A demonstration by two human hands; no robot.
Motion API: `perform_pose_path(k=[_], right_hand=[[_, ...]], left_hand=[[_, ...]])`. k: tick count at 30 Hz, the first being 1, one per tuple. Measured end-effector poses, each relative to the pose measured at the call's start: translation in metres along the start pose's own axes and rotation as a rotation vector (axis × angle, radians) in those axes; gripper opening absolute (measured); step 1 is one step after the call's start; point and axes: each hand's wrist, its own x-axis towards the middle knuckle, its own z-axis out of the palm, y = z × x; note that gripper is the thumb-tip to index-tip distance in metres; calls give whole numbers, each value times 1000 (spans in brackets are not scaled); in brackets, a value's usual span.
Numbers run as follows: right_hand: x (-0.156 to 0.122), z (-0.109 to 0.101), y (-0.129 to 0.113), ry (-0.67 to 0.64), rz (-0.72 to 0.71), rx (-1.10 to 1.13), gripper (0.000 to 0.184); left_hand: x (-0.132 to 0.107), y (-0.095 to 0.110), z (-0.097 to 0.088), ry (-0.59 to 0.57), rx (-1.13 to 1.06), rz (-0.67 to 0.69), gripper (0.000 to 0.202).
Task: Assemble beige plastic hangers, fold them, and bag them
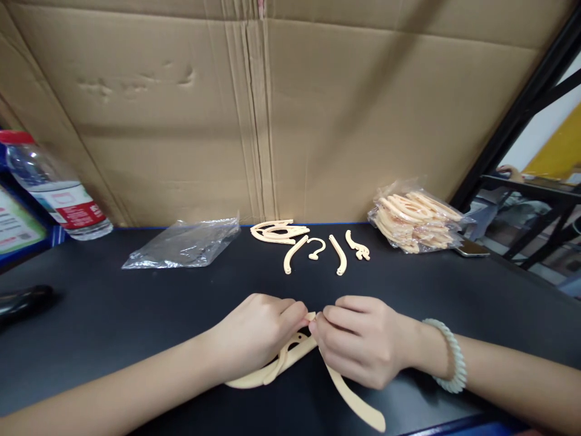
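Observation:
Both of my hands meet close together above the front of the black table. My left hand point(272, 324) is closed in a pinch at the top of a cream plastic hanger part point(254, 379), which reaches down below it and has holes in it. My right hand point(363, 339) is closed on a long curved cream hanger arm point(356, 404), its free end pointing down and right. Between the fingertips a small cream tip point(310, 316) shows. Fingers hide how the two parts touch there.
Behind my hands lie a cream hook point(323, 245), curved arms point(336, 254) and other cream parts point(272, 232). An empty plastic bag point(181, 243) lies left, a filled bag point(411, 218) right, by a phone point(472, 248). A bottle point(68, 194) stands left; cardboard point(363, 109) walls the back.

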Motion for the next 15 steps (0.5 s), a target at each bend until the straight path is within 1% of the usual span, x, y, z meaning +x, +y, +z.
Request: perform_pose_path(k=[6, 9, 11, 12, 13, 15], right_hand=[[0, -2, 2, 18, -41, -27, 23], [0, -3, 1, 56, -139, -66, 19], [0, -5, 0, 108, -217, -78, 18], [-1, -7, 1, 137, -233, -68, 18], [-1, -8, 2, 161, -208, -36, 17], [-4, -9, 9, 184, -41, 51, 14]], left_hand=[[-1, 3, -2, -16, -77, -46, 25], [0, 4, -4, -46, -161, -87, 25], [0, 3, -6, -56, -247, -125, 27], [0, 2, -6, -53, -303, -144, 28], [0, 1, -6, -43, -369, -160, 30], [-1, -3, -6, -15, -520, -212, 33]])
